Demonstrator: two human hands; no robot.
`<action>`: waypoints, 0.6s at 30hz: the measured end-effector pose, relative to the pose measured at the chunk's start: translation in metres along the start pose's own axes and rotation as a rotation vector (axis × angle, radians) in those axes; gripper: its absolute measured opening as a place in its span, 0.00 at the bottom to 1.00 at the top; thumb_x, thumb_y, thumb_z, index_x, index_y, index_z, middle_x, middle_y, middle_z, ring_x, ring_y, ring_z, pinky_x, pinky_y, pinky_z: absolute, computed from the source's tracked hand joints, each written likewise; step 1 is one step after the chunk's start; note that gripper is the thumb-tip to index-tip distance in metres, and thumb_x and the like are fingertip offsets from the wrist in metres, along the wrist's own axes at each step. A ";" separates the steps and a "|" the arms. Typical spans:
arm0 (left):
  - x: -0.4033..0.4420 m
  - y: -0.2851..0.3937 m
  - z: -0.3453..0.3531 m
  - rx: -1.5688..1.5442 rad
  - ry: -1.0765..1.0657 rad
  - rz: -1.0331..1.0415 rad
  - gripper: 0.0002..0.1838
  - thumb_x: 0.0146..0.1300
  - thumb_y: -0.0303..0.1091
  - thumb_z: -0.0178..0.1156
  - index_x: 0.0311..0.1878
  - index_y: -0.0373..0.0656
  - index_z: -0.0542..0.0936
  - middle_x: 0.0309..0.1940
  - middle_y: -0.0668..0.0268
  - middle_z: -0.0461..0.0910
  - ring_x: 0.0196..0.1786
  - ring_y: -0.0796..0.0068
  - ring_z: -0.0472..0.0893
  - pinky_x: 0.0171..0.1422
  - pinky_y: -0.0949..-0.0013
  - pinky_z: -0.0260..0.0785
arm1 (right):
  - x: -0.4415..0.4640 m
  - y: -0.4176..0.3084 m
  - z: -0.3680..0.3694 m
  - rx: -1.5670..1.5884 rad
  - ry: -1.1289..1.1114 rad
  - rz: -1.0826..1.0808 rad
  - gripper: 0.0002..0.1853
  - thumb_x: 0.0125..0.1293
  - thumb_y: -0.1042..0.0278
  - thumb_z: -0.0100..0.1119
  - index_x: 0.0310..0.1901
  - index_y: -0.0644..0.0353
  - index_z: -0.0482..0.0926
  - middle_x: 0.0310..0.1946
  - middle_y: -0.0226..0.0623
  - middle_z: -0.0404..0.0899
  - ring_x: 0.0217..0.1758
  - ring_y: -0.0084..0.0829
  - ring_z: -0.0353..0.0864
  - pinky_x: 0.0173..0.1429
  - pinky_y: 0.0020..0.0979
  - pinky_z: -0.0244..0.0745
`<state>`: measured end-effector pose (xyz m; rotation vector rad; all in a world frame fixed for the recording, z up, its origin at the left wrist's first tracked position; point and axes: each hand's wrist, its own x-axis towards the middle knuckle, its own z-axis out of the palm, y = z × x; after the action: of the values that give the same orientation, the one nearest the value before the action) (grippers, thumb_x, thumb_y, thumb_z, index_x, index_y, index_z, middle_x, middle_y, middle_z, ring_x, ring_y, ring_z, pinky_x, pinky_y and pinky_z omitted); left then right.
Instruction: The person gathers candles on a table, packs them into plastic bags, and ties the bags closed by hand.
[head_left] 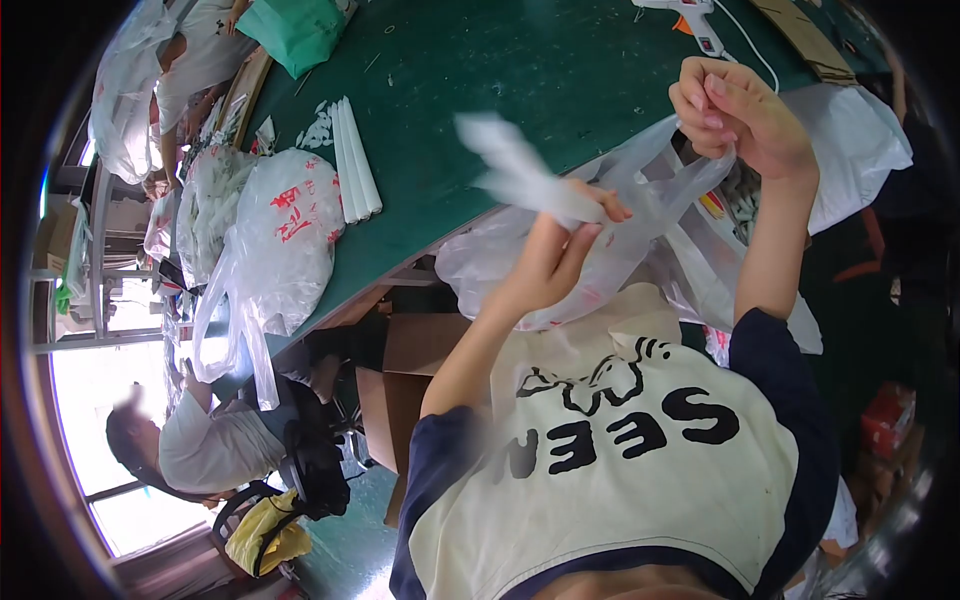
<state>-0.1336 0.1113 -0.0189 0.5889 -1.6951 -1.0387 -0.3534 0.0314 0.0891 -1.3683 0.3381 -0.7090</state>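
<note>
My left hand (553, 250) is closed around a bundle of white strips (520, 165), which is smeared by motion and splays at its far end. Higher up on the right, my right hand (735, 115) has its fingers curled and pinched together; whatever they hold, if anything, is too small to make out. A clear plastic bag (640, 215) hangs at the table's edge below and between the hands. One of its handles reaches up close to my right hand. Inside its opening are small pale pieces, partly hidden.
On the green table (430, 75) lie long white tubes (352, 165), small white pieces (318, 128), a stuffed plastic bag (290, 225), a green bag (295, 35) and a glue gun (695, 22). A cardboard box (400, 375) stands below. Other people are at the left.
</note>
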 end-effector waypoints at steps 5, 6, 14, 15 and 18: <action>-0.021 -0.016 -0.012 0.345 -0.113 -0.245 0.15 0.62 0.27 0.48 0.51 0.39 0.60 0.35 0.50 0.75 0.39 0.51 0.74 0.44 0.61 0.65 | -0.005 0.000 -0.003 -0.006 -0.020 -0.003 0.13 0.66 0.60 0.44 0.27 0.57 0.66 0.19 0.21 0.59 0.17 0.11 0.52 0.20 0.16 0.47; -0.025 -0.017 -0.016 0.397 -0.159 -0.316 0.15 0.62 0.27 0.48 0.51 0.39 0.61 0.36 0.50 0.75 0.39 0.50 0.74 0.43 0.61 0.65 | -0.006 0.000 -0.003 -0.005 -0.007 -0.004 0.13 0.66 0.60 0.44 0.27 0.57 0.66 0.19 0.22 0.59 0.17 0.11 0.52 0.20 0.16 0.47; -0.069 -0.056 -0.055 0.801 -0.346 -0.610 0.18 0.60 0.29 0.49 0.53 0.38 0.62 0.38 0.46 0.74 0.41 0.45 0.73 0.44 0.55 0.64 | -0.006 -0.001 -0.005 -0.026 0.009 -0.013 0.13 0.67 0.60 0.43 0.26 0.58 0.66 0.20 0.22 0.59 0.17 0.11 0.52 0.20 0.16 0.47; -0.075 -0.063 -0.056 0.838 -0.353 -0.615 0.18 0.60 0.29 0.49 0.53 0.38 0.62 0.37 0.46 0.74 0.41 0.45 0.73 0.44 0.54 0.64 | -0.006 -0.001 -0.005 -0.031 0.001 -0.013 0.13 0.67 0.60 0.43 0.26 0.58 0.66 0.20 0.22 0.59 0.17 0.11 0.52 0.20 0.16 0.47; -0.080 -0.071 -0.058 0.947 -0.371 -0.641 0.19 0.58 0.28 0.49 0.53 0.38 0.62 0.37 0.47 0.75 0.41 0.45 0.74 0.44 0.53 0.65 | -0.003 -0.001 -0.004 -0.038 -0.016 -0.017 0.13 0.67 0.60 0.44 0.26 0.58 0.66 0.20 0.22 0.59 0.17 0.11 0.52 0.20 0.16 0.47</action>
<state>-0.0572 0.1172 -0.1139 1.7132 -2.3873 -0.7216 -0.3583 0.0303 0.0882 -1.4137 0.3290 -0.7087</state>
